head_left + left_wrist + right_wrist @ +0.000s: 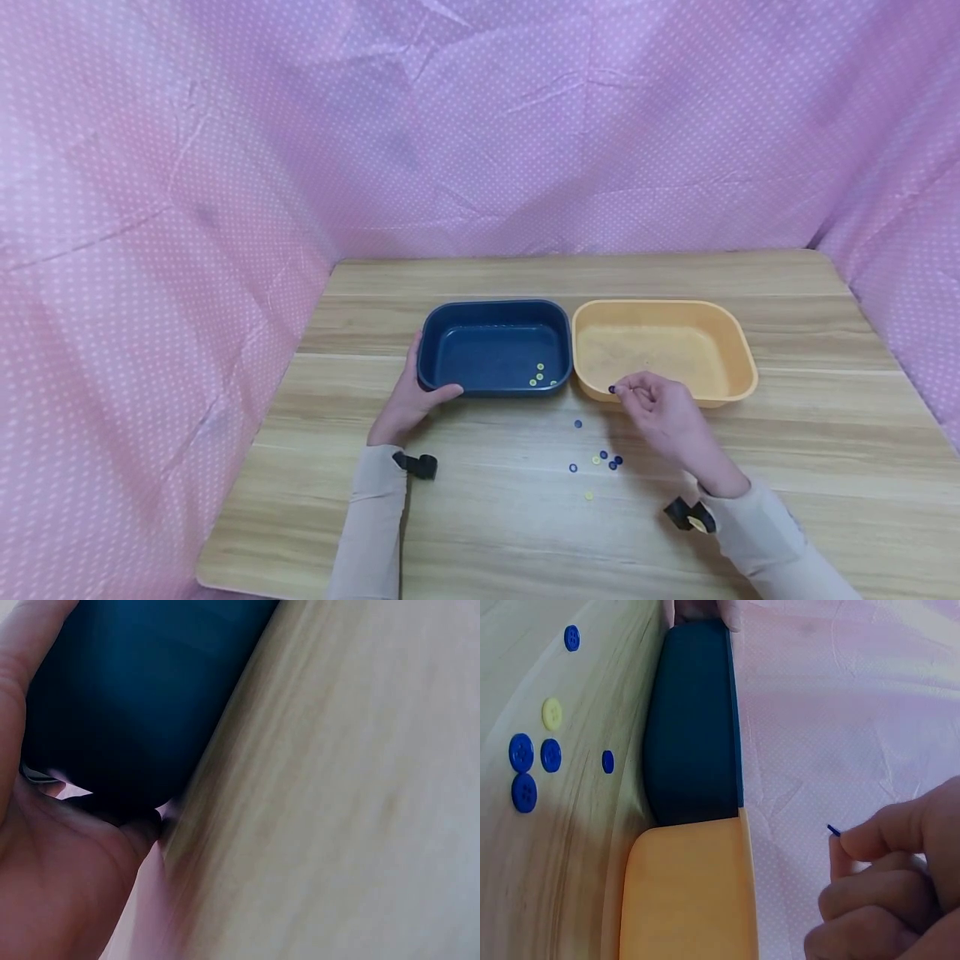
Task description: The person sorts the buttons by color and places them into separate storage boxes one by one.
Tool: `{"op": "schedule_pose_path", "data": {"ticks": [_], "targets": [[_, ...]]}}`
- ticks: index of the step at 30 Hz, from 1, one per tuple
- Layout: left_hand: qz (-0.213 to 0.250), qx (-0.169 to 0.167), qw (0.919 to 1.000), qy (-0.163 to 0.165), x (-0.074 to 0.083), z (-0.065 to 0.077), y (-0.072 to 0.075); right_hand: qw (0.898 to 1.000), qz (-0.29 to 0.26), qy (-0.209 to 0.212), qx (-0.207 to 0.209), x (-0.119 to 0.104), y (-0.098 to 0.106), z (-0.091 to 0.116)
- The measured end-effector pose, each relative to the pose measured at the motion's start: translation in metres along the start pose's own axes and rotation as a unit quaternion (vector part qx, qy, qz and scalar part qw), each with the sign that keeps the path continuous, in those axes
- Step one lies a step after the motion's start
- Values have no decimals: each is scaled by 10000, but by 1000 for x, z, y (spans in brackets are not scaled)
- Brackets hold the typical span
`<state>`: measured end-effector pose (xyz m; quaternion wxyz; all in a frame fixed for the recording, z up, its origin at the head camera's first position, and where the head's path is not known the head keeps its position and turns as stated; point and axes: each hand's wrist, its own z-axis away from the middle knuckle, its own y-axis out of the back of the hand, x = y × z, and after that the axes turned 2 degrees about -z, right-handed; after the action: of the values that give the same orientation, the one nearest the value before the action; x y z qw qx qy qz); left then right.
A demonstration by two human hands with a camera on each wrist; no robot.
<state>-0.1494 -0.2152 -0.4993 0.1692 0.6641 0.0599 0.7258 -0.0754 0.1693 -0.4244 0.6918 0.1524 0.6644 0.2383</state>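
Observation:
My right hand (663, 417) pinches a small blue button (833, 829) between thumb and fingertip, over the front rim of the yellow plastic basin (738, 392). The other fingers of that hand are curled in. With my left hand (411, 398) I grip the front left corner of the dark blue basin (495, 390), thumb along its front wall and fingers round its left side. Several yellow buttons (540, 367) lie in the blue basin near its front right corner. On the table in front are several blue buttons (521, 752) and two yellow buttons (588, 496).
Side by side, the two basins stand on a wood-grain table (495, 533). Pink dotted cloth (480, 167) hangs behind the table and at its sides. Each sleeve carries a black wrist mount (416, 465).

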Motion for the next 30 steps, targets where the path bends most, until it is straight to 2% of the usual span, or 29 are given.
{"op": "schedule_pose_path", "data": {"ticks": [6,13,18,30], "targets": [[32,-15,10000,-37,1,-1,0,9993,203,94,-289,1,-6,1],[-45,-45,10000,-39,1,0,1,9992,251,24,-310,3,-11,1],[92,-63,9999,-35,0,0,1,9991,158,-11,-396,4,-13,1],[43,-44,10000,-59,-3,-1,1,9995,285,38,119,-1,1,-8]]}}
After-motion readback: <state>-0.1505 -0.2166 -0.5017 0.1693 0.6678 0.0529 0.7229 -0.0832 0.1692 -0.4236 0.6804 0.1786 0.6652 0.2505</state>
